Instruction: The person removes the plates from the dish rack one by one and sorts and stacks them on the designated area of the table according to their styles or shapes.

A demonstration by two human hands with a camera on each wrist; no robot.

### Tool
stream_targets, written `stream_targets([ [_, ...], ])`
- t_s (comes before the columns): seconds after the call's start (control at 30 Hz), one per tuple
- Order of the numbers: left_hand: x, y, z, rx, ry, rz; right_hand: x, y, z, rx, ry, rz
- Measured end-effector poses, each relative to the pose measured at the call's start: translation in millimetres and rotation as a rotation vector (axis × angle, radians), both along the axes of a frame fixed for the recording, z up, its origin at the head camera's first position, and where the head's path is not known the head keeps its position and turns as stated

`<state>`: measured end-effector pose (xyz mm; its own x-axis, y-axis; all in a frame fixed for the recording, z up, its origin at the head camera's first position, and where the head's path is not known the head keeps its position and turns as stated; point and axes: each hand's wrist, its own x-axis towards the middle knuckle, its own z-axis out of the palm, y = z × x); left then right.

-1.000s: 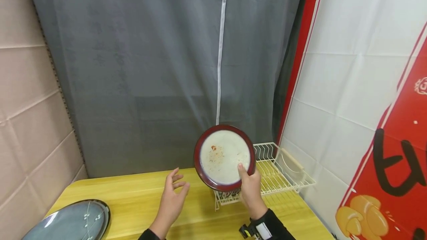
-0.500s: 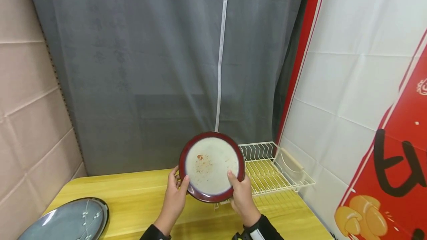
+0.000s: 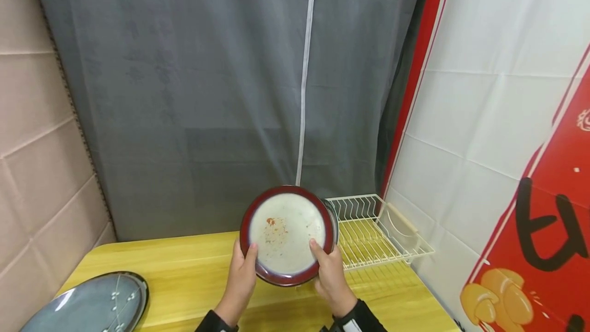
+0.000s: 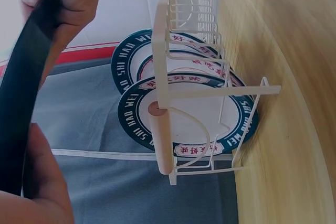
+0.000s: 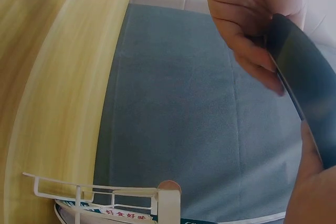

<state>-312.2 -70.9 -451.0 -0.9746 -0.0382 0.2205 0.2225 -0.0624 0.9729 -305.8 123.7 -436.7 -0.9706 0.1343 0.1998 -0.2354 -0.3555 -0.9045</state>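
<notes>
Both hands hold up a round plate [image 3: 288, 234] with a dark red rim and a pale centre, tilted so that its stained face shows in the head view. Brownish-red specks mark that face. My left hand [image 3: 241, 278] grips its lower left rim, thumb in front and fingers behind. At the lower right, my right hand [image 3: 331, 278] grips it the same way, its thumb lying over the pale centre. The wrist views show the plate edge-on as a dark band [image 4: 23, 93]. Behind it, several green-rimmed lettered plates [image 4: 184, 114] stand in the dish rack.
The cream wire dish rack [image 3: 369, 242] stands on the yellow wood-grain table [image 3: 184, 260] at right, with a wooden handle [image 4: 161, 140]. A blue-grey plate [image 3: 92, 304] with a blossom pattern lies at the front left. A grey curtain [image 3: 207, 91] hangs behind the table.
The right hand has brought the plate left and slightly down, away from the rack. The left hand, free a second ago, has taken hold of the plate's left rim.
</notes>
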Motion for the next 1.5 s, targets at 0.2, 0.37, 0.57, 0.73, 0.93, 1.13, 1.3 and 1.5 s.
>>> stream_targets([
  [0.2,1.8,-1.6,0.4,-0.016,-0.008,0.046,0.3,-0.7,-2.1,0.005,0.0,0.033],
  [0.37,2.4,-3.7,-2.3,-0.016,-0.013,0.033,-0.1,1.5,-3.0,0.02,-0.016,0.058],
  [0.57,3.5,-8.4,-4.5,-0.044,0.002,0.045,-0.5,3.2,-1.3,0.04,-0.029,0.111],
  [0.73,5.6,-11.7,-4.2,-0.053,0.005,0.092,-0.1,2.0,0.1,0.074,-0.039,0.16],
  [0.93,7.8,-18.0,-1.9,-0.053,-0.026,0.151,-1.2,10.0,-0.5,0.062,0.029,0.201],
  [1.13,7.9,-32.8,0.3,-0.004,-0.038,0.213,-5.6,27.5,1.6,-0.009,0.144,0.045],
  [1.3,8.7,-54.4,-1.0,0.097,-0.021,0.288,-7.5,33.8,2.1,0.008,0.135,-0.032],
  [1.5,13.4,-81.7,-9.2,0.076,-0.071,0.346,-9.2,37.3,1.5,0.042,0.123,-0.052],
])
